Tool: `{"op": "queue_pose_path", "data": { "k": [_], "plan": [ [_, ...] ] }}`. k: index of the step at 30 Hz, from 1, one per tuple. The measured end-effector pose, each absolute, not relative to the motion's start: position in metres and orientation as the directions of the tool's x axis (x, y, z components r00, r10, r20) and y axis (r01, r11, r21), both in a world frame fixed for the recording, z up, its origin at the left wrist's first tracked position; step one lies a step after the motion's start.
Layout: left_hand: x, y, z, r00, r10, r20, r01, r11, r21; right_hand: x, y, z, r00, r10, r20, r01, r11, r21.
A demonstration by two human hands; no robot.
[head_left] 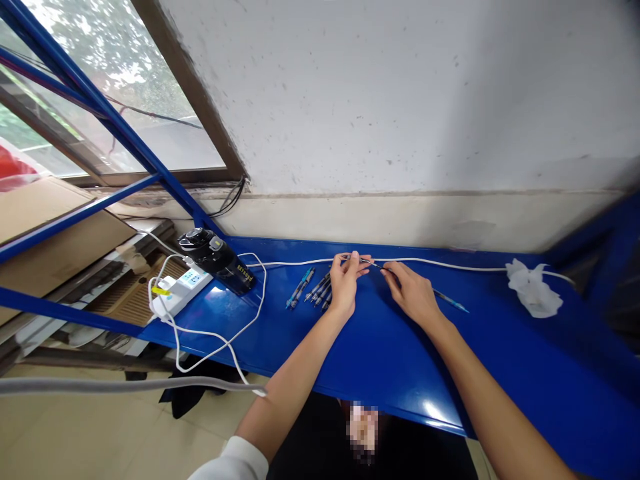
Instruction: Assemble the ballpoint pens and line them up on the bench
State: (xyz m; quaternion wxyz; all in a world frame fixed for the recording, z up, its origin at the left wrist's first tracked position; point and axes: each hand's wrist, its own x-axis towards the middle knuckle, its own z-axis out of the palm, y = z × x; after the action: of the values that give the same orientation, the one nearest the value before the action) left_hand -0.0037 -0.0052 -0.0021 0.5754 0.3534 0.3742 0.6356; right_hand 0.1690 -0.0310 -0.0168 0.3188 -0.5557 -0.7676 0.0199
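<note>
My left hand (345, 281) is closed, its thumb and fingers pinching a slim pen piece (369, 261) with a pale, shiny look. From there a thin dark end runs toward my right hand (411, 288), whose fingertips pinch it. Whether this is one piece or two joined ones, I cannot tell. Beside my left wrist lie several dark pens (318, 292), partly hidden by the hand. Left of them is a small group of blue pens (300, 289). Another blue pen piece (453, 302) lies beyond my right wrist, partly covered by it.
A black bottle (220, 261) stands at the left beside a white power strip (181, 291). White cable (260, 303) loops over the blue table (390, 360) and runs along its back. Crumpled white tissue (534, 291) sits at the right. Blue frame bars (125, 143) rise at the left.
</note>
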Motion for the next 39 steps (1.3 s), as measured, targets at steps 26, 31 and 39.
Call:
{"op": "queue_pose_path", "data": {
  "k": [26,31,39],
  "plan": [
    [-0.0018,-0.0052,-0.0069,0.016,1.000,0.000,-0.420,0.007,0.907,0.1702,-0.0303,-0.0198,-0.187,0.874,0.449,0.844,0.377,-0.383],
    [-0.0028,-0.0048,-0.0072,0.045,0.999,0.003,-0.412,0.016,0.911,0.1715,-0.0306,-0.0191,-0.195,0.866,0.460,0.834,0.394,-0.387],
    [-0.0023,-0.0052,-0.0077,0.070,0.997,-0.031,-0.404,0.056,0.913,0.1716,-0.0308,-0.0178,-0.201,0.860,0.470,0.830,0.404,-0.384]
  ]
}}
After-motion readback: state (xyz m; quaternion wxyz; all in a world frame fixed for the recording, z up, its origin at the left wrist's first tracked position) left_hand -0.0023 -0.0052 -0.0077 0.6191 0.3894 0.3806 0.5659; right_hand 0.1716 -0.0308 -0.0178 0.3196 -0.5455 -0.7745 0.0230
